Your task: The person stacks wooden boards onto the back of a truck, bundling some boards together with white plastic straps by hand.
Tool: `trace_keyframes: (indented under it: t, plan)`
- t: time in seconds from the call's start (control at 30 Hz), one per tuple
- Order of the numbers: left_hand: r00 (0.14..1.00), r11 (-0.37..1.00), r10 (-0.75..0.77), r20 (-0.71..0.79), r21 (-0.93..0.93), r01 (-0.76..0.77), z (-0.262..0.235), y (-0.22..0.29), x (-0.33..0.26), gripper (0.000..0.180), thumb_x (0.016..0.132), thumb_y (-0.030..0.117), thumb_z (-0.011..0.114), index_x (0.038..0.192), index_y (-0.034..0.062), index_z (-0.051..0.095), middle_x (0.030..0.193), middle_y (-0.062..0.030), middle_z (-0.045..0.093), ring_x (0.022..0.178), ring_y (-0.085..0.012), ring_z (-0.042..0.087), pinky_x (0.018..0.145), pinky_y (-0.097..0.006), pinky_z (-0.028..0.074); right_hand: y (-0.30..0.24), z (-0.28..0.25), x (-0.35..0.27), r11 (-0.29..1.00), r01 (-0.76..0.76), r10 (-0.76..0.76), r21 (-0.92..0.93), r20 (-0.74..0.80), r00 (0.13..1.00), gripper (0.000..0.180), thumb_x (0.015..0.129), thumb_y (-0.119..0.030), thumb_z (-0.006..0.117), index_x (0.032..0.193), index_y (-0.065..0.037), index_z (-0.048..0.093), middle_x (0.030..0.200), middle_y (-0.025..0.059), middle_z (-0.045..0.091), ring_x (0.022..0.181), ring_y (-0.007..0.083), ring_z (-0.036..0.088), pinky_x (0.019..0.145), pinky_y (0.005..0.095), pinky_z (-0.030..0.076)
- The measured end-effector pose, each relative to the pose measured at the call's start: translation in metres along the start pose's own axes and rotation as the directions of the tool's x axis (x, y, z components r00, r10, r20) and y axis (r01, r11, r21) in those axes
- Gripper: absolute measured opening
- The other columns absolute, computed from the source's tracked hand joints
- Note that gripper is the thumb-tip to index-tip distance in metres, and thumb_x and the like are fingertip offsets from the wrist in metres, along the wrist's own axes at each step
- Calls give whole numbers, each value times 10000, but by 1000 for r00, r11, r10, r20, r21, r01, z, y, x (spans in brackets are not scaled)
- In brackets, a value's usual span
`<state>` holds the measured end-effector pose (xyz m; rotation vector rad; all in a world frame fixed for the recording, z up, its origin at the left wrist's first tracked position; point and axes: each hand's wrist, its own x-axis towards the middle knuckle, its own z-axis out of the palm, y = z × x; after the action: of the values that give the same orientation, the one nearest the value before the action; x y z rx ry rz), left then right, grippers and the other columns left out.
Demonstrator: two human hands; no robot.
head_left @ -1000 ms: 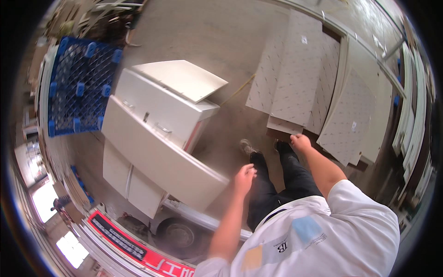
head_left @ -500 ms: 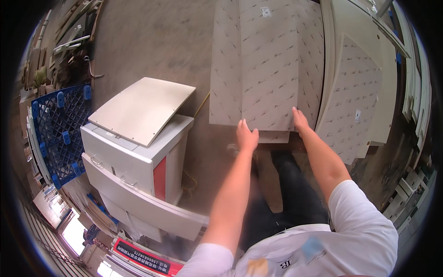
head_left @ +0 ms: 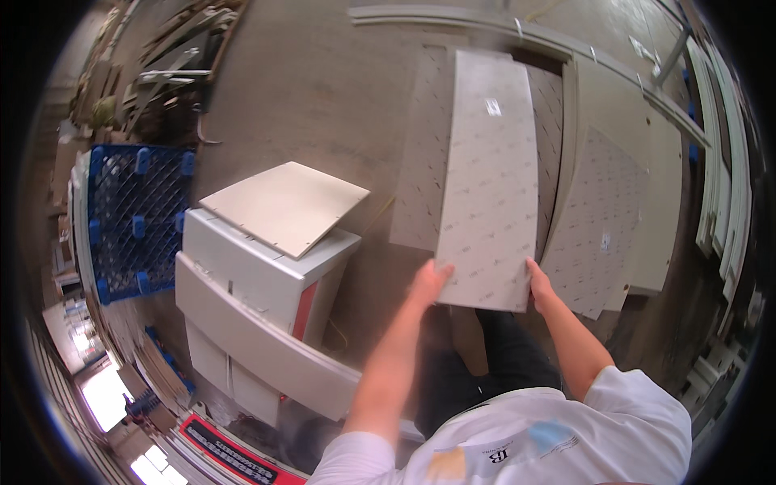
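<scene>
In the head view, the person is holding a long, pale printed panel (head_left: pixel 489 186) by its near end, in front of the dark trousers (head_left: pixel 517 356). The left hand (head_left: pixel 431 283) is gripping the panel's left edge near the corner, its thumb lying over the face; the other fingers are mostly hiding. The right hand (head_left: pixel 540 284) is pressing against the right edge just above the near corner, its thumb pointing along that edge. The panel is running away from the body, and a small white label (head_left: pixel 493 107) is showing near its far end. Two similar panels are lying beneath, the left panel (head_left: pixel 422 162) and the right panel (head_left: pixel 548 129) each showing past one side; whether the held panel is touching them, one cannot tell.

Farther right, a curved printed panel (head_left: pixel 602 210) is resting on a plain cream board (head_left: pixel 663 194). On the person's left, a white cabinet (head_left: pixel 242 255) is standing on the concrete floor (head_left: pixel 323 97), with a four-sided cream board (head_left: pixel 284 206) lying on its top and a long pale board (head_left: pixel 259 319) standing along its near side. Beyond the cabinet, a blue pallet (head_left: pixel 133 218) is standing on edge.
</scene>
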<state>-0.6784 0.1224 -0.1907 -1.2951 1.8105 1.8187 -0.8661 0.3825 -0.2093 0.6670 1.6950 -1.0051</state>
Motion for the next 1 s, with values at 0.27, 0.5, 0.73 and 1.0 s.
trace_keyframes:
  t: [0.27, 0.5, 0.73, 1.0]
  plan:
    - [965, 994, 96, -244, -18, -103, -27, 8, -192, 469, 944, 418, 679, 1022, -41, 628, 972, -271, 707, 938, -413, 696, 797, -466, 521, -8, 53, -155, 980, 198, -194, 38, -92, 977, 595, 973, -458, 586, 1264, 58, 633, 1198, 119, 670, 1064, 233, 612, 955, 374, 465]
    - [769, 932, -12, -639, -285, -223, -23, -79, -325, 496, 958, 414, 690, 1142, -43, 628, 948, -218, 730, 908, -326, 726, 809, -421, 534, 13, 147, -208, 677, 660, -616, -325, 240, 750, 489, 952, -446, 657, 733, -23, 543, 697, -25, 446, 702, 112, 390, 642, 330, 370]
    - [445, 860, -355, -822, -474, -189, -16, -222, -367, 422, 973, 361, 670, 1141, -23, 622, 956, -122, 706, 807, -205, 660, 747, -397, 542, 48, 304, -296, 367, 723, -426, -585, 585, 690, 499, 917, -471, 674, 847, 22, 653, 679, 95, 588, 660, 193, 544, 667, 385, 469]
    - [275, 843, -441, -854, -500, -199, -81, -278, -442, 376, 994, 319, 643, 1170, -12, 623, 964, -56, 681, 858, -113, 588, 748, -295, 487, 150, 400, -320, 214, 764, -291, -609, 707, 644, 498, 933, -488, 643, 1000, 0, 716, 809, 118, 684, 800, 243, 664, 772, 397, 509]
